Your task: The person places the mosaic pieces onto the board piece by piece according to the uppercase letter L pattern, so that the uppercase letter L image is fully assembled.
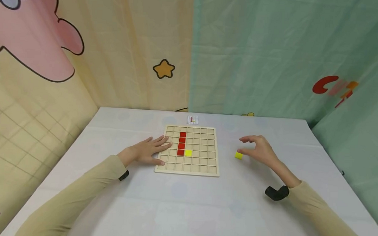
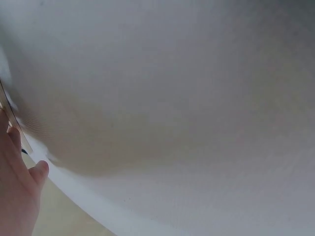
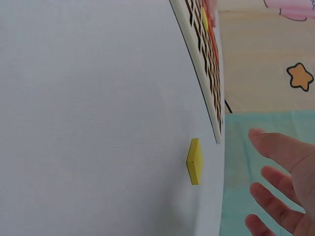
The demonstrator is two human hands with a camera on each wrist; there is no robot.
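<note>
Resting flat on grid board (image 1: pixel 192 150): left hand (image 1: pixel 149 150); right hand (image 1: pixel 260 149) loosely spread beside yellow tile (image 1: pixel 238 155).

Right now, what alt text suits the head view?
A person's right hand hovers beside a small yellow square tile on a white table, while the left hand rests flat on a wooden grid board holding red tiles.

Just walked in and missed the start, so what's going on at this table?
A person sits at a white table with a square wooden grid board. The left hand rests flat on the board's left edge. Four red square tiles fill a column of cells, with one yellow square tile beside the lowest. The right hand hovers open over a loose yellow square tile lying on the table right of the board, not gripping it.
</note>
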